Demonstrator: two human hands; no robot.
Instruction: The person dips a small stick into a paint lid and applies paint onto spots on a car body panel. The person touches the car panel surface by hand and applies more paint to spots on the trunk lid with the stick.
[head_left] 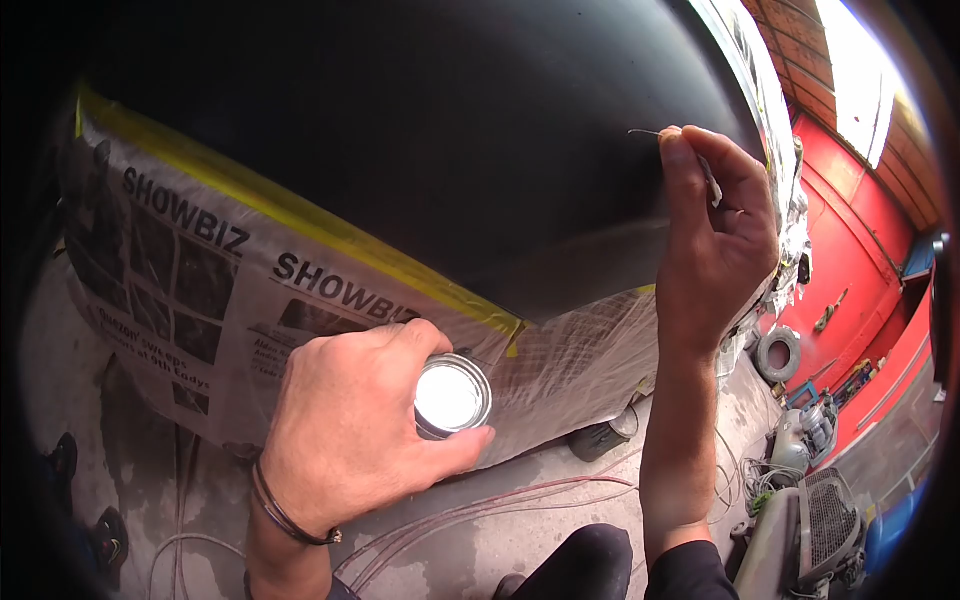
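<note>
My left hand (350, 420) is wrapped round a small round metal tin (450, 396), its open top toward me and bright white inside. I cannot tell whether the white is paint or glare. Higher up on the right, my right hand (720, 215) pinches a thin wire-like tool (643, 132) between thumb and fingers. Its fine tip points left, close to a dark, smooth car body panel (480, 130); whether they touch is unclear. A pale, narrow piece (713, 188) shows between the fingers, perhaps the tool's other end.
Yellow masking tape (270, 215) and newspaper (260, 320) edge the panel's lower side. Hoses (480, 505) cross the concrete floor near a dark can (605, 435). A tyre (778, 354) and a compressor (800, 440) stand by the red wall (845, 240).
</note>
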